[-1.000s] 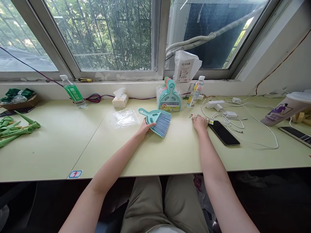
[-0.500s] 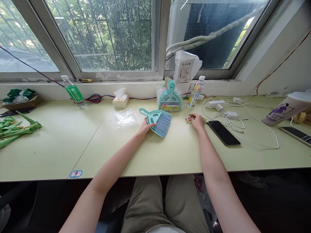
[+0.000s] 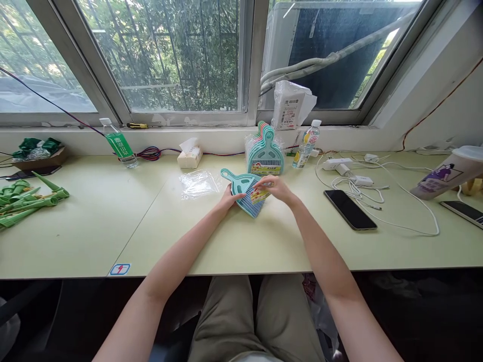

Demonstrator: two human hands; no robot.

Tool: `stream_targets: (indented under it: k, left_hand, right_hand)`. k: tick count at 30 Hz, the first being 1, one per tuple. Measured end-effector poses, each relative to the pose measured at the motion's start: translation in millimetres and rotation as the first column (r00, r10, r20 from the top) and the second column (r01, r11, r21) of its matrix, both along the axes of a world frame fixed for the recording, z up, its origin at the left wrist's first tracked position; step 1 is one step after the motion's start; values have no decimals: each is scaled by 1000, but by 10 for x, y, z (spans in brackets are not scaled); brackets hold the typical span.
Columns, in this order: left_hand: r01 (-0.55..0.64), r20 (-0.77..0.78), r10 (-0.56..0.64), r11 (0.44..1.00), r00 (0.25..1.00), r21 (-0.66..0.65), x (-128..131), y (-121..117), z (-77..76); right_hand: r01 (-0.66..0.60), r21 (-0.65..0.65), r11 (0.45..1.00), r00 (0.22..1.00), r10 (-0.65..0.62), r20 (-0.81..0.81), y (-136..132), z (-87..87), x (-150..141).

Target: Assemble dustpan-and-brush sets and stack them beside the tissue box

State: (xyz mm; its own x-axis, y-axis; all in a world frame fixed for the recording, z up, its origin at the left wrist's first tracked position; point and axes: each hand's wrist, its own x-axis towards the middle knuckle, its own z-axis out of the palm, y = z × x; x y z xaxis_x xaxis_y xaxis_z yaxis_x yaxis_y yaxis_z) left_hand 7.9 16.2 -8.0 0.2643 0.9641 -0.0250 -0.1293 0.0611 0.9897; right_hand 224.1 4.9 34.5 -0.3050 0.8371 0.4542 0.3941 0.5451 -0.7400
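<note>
My left hand (image 3: 228, 198) is closed on the near edge of a small teal dustpan with a brush (image 3: 251, 205) fitted on it, bristles angled toward me. Between the fingers of my right hand (image 3: 276, 187) is a yellow printed label card (image 3: 259, 194). The card overlaps the brush bristles, hiding part of them; whether it touches them I cannot tell. Behind stands a stack of similar dustpan sets (image 3: 267, 151) in clear wrap, the front one bearing a yellow label. A flat clear plastic bag (image 3: 198, 184) lies left of the dustpan.
A black phone (image 3: 350, 209) and white charging cables (image 3: 352, 188) lie to the right, near a tilted patterned cup (image 3: 445, 173). A tissue pack (image 3: 189, 153) and two bottles stand along the back. Folded green leaf-like strips (image 3: 28, 201) lie far left.
My right hand has picked up the label card beside the phone and carried it left over the brush. My left hand keeps its hold on the dustpan. The view has shifted slightly.
</note>
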Motion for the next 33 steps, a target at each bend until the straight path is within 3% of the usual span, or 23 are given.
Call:
stream_targets:
  k: [3,6,10,18,20,23,25,27,30,33]
  left_hand:
    - [16,-8,-16,1000,1000,16,-4,4,-6]
    - [25,-12,-25,1000,1000,11,-13,-7,1]
    - [54,-14,-54,999,998,0,-15,-20,22]
    - [39,54,-46,992,998,118,-3,31,-7]
    - [24,67,-33,991,997,132,-4,44,-23]
    - [-17,91,7,994,996,112,-17,52,-26]
    - [-43,104,37,998,994,55,-35,51,-9]
    - [-54,110,52,998,993,14,-56,45,15]
    - [-70,103,68,997,992,13,-75,34,46]
    - [-79,85,78,997,993,18,-72,30,50]
  right_hand:
    - [-26,75,997,983,12,181,-74,-35,-307]
    - [12,74,997,972,-29,232,-87,-114,-405]
    - [53,91,994,972,-72,225,-42,-202,-370]
    - [212,200,957,949,-250,190,19,-300,-326]
    - [294,220,930,933,-329,146,0,-274,-311]
    - [483,220,848,867,-499,20,2,-244,-256]
    - [577,156,802,816,-576,-54,45,-263,-204]
    - [599,11,801,797,-595,-101,115,-322,-157]
    - [486,-259,835,832,-532,-157,213,-443,-125]
    - [406,-365,838,855,-489,-171,250,-518,-131]
